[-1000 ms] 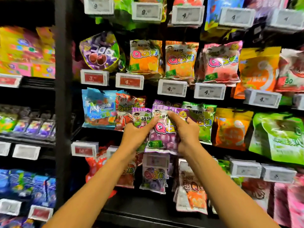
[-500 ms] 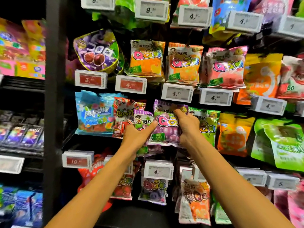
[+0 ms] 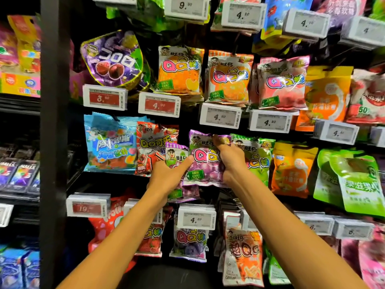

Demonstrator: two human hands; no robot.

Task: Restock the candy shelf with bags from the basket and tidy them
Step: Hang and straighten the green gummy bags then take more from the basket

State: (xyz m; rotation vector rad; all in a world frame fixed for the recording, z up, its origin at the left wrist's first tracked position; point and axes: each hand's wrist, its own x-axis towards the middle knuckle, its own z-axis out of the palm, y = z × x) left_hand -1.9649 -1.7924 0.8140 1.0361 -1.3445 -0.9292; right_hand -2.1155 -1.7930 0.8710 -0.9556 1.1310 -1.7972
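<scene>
A purple grape candy bag (image 3: 203, 163) is held up in front of the middle row of hooks, between a red cola bag (image 3: 154, 142) and a green apple bag (image 3: 258, 159). My right hand (image 3: 231, 161) grips its top right corner, fingers curled over the upper edge. My left hand (image 3: 166, 178) holds its lower left edge, with the index finger stretched along the front. A smaller purple bag (image 3: 177, 156) hangs just behind my left hand. The basket is out of view.
Price tags stick out on the hook ends above (image 3: 220, 116) and below (image 3: 195, 217) the held bag. Orange (image 3: 180, 69) and pink (image 3: 281, 82) bags hang in the row above. A black upright post (image 3: 54, 142) divides the shelving at the left.
Both hands have lifted the purple bag a little and pushed it in toward the middle row. The view has moved closer to the shelf.
</scene>
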